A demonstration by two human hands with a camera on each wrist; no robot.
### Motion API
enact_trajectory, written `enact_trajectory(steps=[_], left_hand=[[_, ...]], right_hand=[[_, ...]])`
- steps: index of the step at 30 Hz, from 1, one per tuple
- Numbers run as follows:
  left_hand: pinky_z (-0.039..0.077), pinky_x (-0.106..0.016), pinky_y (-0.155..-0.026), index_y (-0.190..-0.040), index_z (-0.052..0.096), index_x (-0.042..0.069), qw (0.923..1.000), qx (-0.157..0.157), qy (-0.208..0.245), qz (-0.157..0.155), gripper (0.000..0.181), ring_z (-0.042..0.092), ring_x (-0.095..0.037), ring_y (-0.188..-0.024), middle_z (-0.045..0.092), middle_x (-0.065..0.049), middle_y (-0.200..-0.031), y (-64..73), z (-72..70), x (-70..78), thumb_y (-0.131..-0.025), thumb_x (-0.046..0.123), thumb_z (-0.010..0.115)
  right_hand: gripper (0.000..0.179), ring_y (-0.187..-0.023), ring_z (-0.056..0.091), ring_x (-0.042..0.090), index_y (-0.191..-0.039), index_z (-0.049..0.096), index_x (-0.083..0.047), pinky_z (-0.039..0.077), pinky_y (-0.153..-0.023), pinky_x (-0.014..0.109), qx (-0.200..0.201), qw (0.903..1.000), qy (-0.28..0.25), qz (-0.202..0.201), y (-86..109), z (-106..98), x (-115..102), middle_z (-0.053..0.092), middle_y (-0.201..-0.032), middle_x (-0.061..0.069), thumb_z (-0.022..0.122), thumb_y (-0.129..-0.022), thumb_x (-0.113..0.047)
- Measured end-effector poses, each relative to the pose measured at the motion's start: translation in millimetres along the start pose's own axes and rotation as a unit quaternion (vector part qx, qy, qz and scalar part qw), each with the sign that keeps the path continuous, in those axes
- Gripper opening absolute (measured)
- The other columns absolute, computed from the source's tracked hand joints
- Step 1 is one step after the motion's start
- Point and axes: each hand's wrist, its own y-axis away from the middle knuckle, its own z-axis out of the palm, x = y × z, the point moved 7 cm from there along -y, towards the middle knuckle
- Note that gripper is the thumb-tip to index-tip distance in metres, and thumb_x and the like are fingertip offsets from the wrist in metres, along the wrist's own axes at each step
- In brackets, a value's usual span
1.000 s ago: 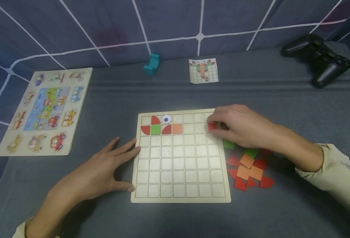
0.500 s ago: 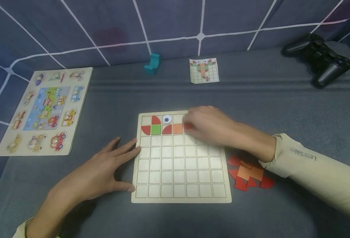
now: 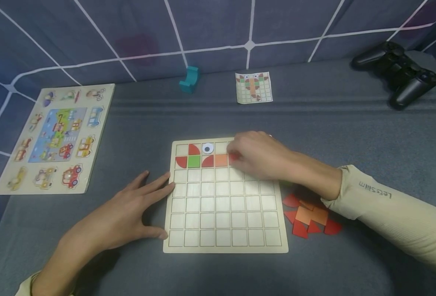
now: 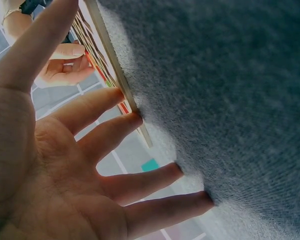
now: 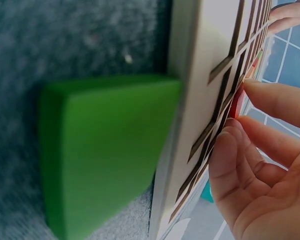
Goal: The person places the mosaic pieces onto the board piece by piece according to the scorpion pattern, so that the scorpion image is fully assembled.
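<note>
While the head view mostly hides a red tile [image 5: 235, 105], the right wrist view shows it pinched in the fingers of the right hand [image 3: 258, 156], above the wooden grid board [image 3: 223, 220] whose edge the left hand [image 3: 129, 211] touches, fingers outstretched.

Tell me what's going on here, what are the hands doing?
A person's right hand pinches a red piece at the board, just right of the orange square in the second row. I can't see whether it sits flat. The left hand touches the board's left edge. The top two rows also hold a green square, an eye and three other red pieces. Loose pieces lie to the right, and a picture card lies behind.
</note>
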Motion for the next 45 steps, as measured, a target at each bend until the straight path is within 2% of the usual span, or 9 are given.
enact_trajectory(steps=[14,24,27,31,34,39,45], left_hand=[[0.032,-0.073,-0.096,-0.152,0.042,0.024,1.0,-0.002,-0.002,0.0,0.107,0.019,-0.053,-0.141,0.028,-0.002,-0.161,0.5,-0.1,-1.2,-0.061,0.07,0.079],[0.031,-0.074,-0.095,-0.151,0.044,0.023,1.0,0.0,-0.003,-0.003,0.107,0.019,-0.054,-0.14,0.029,-0.002,-0.16,-0.3,0.4,-1.3,-0.06,0.069,0.08],[0.032,-0.074,-0.095,-0.15,0.045,0.022,1.0,0.0,-0.003,-0.003,0.107,0.019,-0.054,-0.141,0.03,-0.003,-0.16,-0.1,0.2,-1.0,-0.06,0.067,0.081],[0.032,-0.073,-0.096,-0.15,0.045,0.022,1.0,0.0,-0.001,-0.004,0.108,0.019,-0.054,-0.141,0.03,-0.003,-0.16,-0.1,0.2,-0.7,-0.06,0.067,0.081],[0.031,-0.073,-0.097,-0.151,0.044,0.023,1.0,-0.003,0.002,-0.006,0.108,0.018,-0.053,-0.141,0.03,-0.002,-0.16,-0.6,0.7,-0.8,-0.06,0.068,0.081],[0.031,-0.073,-0.098,-0.151,0.043,0.023,1.0,-0.002,0.002,-0.004,0.107,0.017,-0.052,-0.142,0.028,-0.002,-0.16,0.5,0.5,-0.3,-0.061,0.067,0.081],[0.031,-0.073,-0.098,-0.151,0.043,0.023,1.0,0.002,0.002,0.006,0.106,0.019,-0.052,-0.141,0.027,-0.001,-0.161,2.3,-0.5,-0.8,-0.063,0.067,0.08]], right_hand=[[0.021,-0.067,0.041,0.017,-0.071,0.056,-0.015,0.032,-0.059,0.032,-0.004,0.9998,-0.018,-0.005,1.9,-0.2,-0.4,0.04,-0.067,-0.001,0.068,-0.083,-0.003],[0.005,-0.071,0.046,0.017,-0.086,0.068,-0.012,0.038,-0.065,0.034,-0.002,0.9995,-0.029,-0.013,3.8,-2.2,1.0,0.051,-0.072,-0.001,0.069,-0.086,-0.007],[0.01,-0.074,0.049,0.018,-0.095,0.072,-0.009,0.042,-0.069,0.035,0.002,0.9992,-0.038,-0.01,8.3,-5.4,3.4,0.056,-0.078,0.0,0.068,-0.086,-0.007],[0.02,-0.082,0.055,0.018,-0.105,0.073,-0.006,0.047,-0.079,0.037,0.008,0.999,-0.045,-0.001,18.8,-11.3,8.8,0.064,-0.094,0.002,0.067,-0.086,-0.007],[0.024,-0.085,0.057,0.017,-0.109,0.073,-0.006,0.048,-0.081,0.038,0.009,0.9989,-0.047,0.005,30.8,-16.4,14.6,0.067,-0.101,0.002,0.067,-0.085,-0.005],[0.027,-0.074,0.053,0.013,-0.113,0.073,-0.009,0.046,-0.069,0.034,0.002,0.9988,-0.041,0.026,58.6,-26.4,28.1,0.064,-0.098,-0.001,0.071,-0.086,-0.008],[0.034,-0.069,0.049,0.009,-0.116,0.072,-0.012,0.043,-0.06,0.029,-0.002,0.9971,-0.021,0.074,93.3,-35.6,57.2,0.061,-0.095,-0.005,0.081,-0.084,-0.017]])
